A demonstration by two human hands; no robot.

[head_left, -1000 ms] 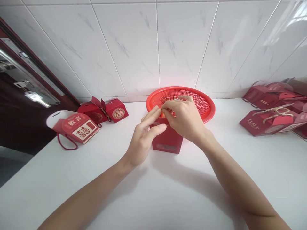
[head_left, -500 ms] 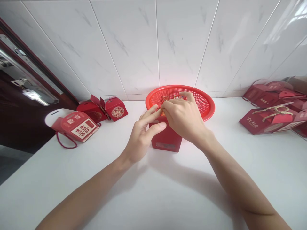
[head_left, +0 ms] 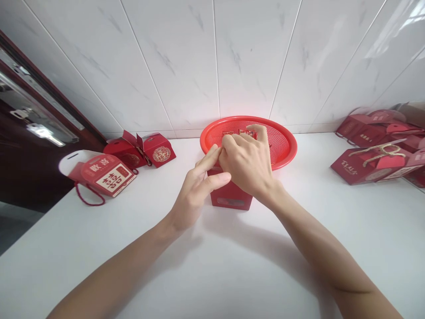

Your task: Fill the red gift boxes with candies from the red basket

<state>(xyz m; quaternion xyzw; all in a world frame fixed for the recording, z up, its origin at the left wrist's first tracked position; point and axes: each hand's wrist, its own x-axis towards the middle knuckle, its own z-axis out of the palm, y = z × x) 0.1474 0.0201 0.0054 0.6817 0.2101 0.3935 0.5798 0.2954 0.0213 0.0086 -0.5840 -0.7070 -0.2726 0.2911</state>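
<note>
A red box stands upright on the white table, with a small window low on its front. My left hand is at the box's upper left, fingers stretched out and thumb apart, its fingertips touching the right hand. Over the box's top is my right hand, back up, fingers curled down; whatever its fingertips hold is hidden. Behind the box sits a red mesh basket with small red and gold packets in it. The box's opening is covered by my hands.
At the left are a box with a cord handle and two smaller red boxes. Several red boxes are piled at the right. A tiled wall rises behind the table. Keys hang in the door.
My right hand has turned and dipped further over the box, covering the orange-gold bit that showed between the hands. The left hand has barely moved. The view has shifted slightly.
</note>
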